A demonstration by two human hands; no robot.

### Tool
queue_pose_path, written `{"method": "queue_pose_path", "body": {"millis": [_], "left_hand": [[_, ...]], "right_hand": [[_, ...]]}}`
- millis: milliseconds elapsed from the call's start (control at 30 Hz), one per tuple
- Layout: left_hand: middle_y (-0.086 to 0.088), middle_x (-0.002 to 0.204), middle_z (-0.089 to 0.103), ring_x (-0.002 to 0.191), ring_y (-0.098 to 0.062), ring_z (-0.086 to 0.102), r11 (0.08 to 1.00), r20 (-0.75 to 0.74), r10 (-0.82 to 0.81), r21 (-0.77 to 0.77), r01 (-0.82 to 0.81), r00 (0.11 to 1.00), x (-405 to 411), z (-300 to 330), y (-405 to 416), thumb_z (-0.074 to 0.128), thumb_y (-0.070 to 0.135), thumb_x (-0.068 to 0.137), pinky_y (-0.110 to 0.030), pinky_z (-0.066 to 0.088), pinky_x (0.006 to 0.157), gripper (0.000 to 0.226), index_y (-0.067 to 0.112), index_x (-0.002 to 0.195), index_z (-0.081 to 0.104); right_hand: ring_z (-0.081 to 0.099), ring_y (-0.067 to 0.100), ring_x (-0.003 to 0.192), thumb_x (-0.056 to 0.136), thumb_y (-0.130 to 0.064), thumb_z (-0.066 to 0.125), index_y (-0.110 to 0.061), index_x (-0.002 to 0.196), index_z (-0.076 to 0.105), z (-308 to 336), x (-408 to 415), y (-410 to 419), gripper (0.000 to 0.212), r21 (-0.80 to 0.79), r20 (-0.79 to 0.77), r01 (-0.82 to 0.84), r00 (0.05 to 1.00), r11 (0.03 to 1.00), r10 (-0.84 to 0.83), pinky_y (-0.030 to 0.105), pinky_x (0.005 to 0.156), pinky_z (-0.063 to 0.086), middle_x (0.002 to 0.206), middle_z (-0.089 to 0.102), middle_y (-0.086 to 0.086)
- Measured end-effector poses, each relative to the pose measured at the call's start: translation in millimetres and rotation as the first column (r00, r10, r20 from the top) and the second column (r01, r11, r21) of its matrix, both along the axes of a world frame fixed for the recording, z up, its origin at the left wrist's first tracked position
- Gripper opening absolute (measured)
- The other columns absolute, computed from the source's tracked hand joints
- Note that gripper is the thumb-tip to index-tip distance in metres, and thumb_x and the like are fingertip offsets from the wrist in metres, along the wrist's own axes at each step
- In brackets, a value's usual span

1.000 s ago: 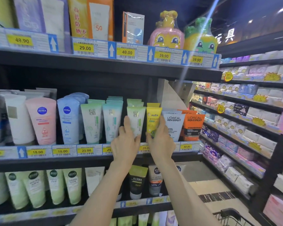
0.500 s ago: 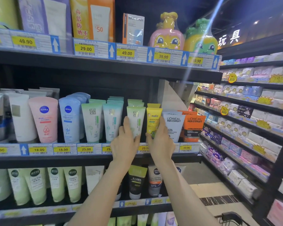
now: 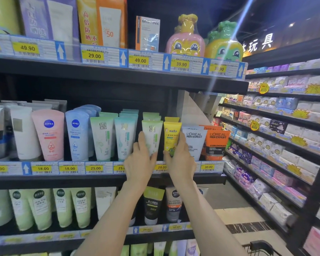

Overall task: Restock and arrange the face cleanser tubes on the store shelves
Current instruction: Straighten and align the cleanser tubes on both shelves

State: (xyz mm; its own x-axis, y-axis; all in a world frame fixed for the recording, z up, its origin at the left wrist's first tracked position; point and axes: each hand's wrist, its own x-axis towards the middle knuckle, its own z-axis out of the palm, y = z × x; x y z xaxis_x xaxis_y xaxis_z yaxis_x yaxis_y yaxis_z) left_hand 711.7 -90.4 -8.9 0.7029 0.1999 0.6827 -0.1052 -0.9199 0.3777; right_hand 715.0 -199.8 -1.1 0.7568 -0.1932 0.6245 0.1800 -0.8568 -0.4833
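Middle shelf [image 3: 100, 182], both arms raised to the front row of face cleanser tubes

Left hand [image 3: 139, 161] grasps the pale green tube [image 3: 151, 135] low down: thumb on the tube's right edge near the cap, index finger up along its left edge. Right hand [image 3: 181, 161] grasps the yellow tube [image 3: 171, 134] the same way, mirrored: thumb at its lower left, fingers running up its right edge, between it and the white men's tube [image 3: 194, 143]. Neither hand is free; each pinches its own tube

Both tubes stand upright, cap down, crimped end up, so the long axis runs vertical. They sit side by side at the shelf front, just behind the price strip [image 3: 161, 167], with a narrow dark gap between them. More tubes of each kind stand in file behind

Relation that matters: the tubes are directly ahead and slightly above the wrists, each hand on its own tube, none nearer than the other. Any straightening, I judge, would be a small push back or a twist about the vertical axis, labels to the front

Neighbours: teal tube [image 3: 124, 139] just left of the green one, orange men's tube [image 3: 215, 143] at the far right. Risk seems to be knocking the files behind, since the tubes rest only on narrow caps
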Motion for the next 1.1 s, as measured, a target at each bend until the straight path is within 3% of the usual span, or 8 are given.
{"method": "queue_pose_path", "body": {"millis": [233,333,467,667,833,967,1100], "left_hand": [[-0.010,0.133,0.046,0.108,-0.023,0.057,0.995,-0.009,-0.089,-0.049,0.089,0.996,-6.3,1.9,5.5,0.052,0.038,0.092,-0.028,0.048,0.074,0.072,0.012,0.147,0.013],[-0.011,0.127,0.050,0.104,-0.023,0.058,0.998,0.019,-0.050,0.031,0.050,0.999,-11.7,5.0,12.9,0.050,0.035,0.093,-0.030,0.048,0.073,0.060,0.010,0.143,0.027],[-0.014,0.105,0.061,0.093,-0.028,0.060,0.983,0.079,0.052,0.169,-0.065,0.996,-18.6,8.5,28.2,0.059,0.026,0.088,-0.036,0.047,0.071,0.036,0.007,0.118,0.056],[-0.012,0.080,0.062,0.068,-0.028,0.062,0.915,0.128,0.193,0.336,-0.225,0.973,-29.4,7.3,61.1,0.078,0.017,0.066,-0.036,0.049,0.056,0.028,0.007,0.088,0.063],[-0.010,0.090,0.062,0.079,-0.026,0.060,0.906,0.027,0.250,0.347,-0.244,0.968,-41.1,8.6,90.3,0.065,0.019,0.079,-0.037,0.047,0.065,0.025,0.007,0.100,0.061],[-0.012,0.080,0.062,0.066,-0.028,0.061,0.900,0.049,0.281,0.332,-0.281,0.958,-39.5,10.2,108.3,0.077,0.017,0.067,-0.036,0.047,0.056,0.035,0.005,0.096,0.062],[-0.010,0.117,0.054,0.102,-0.026,0.058,0.930,-0.024,0.257,0.277,-0.241,0.966,-35.4,13.5,116.6,0.052,0.029,0.091,-0.037,0.046,0.081,0.047,0.010,0.132,0.040]], "right_hand": [[0.057,0.017,0.103,0.090,-0.030,0.058,-0.016,0.139,0.035,-0.1,-7.2,-4.0,0.056,-0.016,0.104,-0.037,0.994,0.999,0.039,0.028,0.076,0.051,0.120,0.055,0.004],[0.058,0.023,0.099,0.084,-0.027,0.066,-0.012,0.126,0.050,0.7,-10.3,0.8,0.047,-0.114,0.198,0.002,0.980,0.993,0.020,0.032,0.072,0.052,0.114,0.059,0.008],[0.060,0.027,0.096,0.073,-0.024,0.075,-0.011,0.111,0.060,1.4,-11.7,14.8,0.043,-0.241,0.288,0.014,0.956,0.970,0.058,0.037,0.075,0.053,0.107,0.062,0.010],[0.059,0.028,0.097,0.073,-0.022,0.074,-0.012,0.112,0.060,2.0,-20.8,44.9,0.043,-0.350,0.243,-0.074,0.956,0.934,0.167,0.038,0.074,0.051,0.108,0.061,0.010],[0.056,0.024,0.105,0.080,-0.021,0.067,-0.013,0.120,0.055,0.9,-25.8,69.5,0.042,-0.386,0.200,-0.141,0.952,0.912,0.231,0.035,0.081,0.049,0.116,0.057,0.008],[0.054,0.025,0.108,0.083,-0.020,0.064,-0.012,0.129,0.049,-3.3,-23.9,87.8,0.049,-0.390,0.159,-0.196,0.948,0.900,0.275,0.034,0.084,0.049,0.121,0.054,0.010],[0.061,0.025,0.087,0.066,-0.021,0.079,-0.008,0.125,0.053,-8.1,-17.6,105.7,0.066,-0.335,0.206,-0.147,0.952,0.931,0.224,0.032,0.066,0.054,0.108,0.059,0.012]]}}
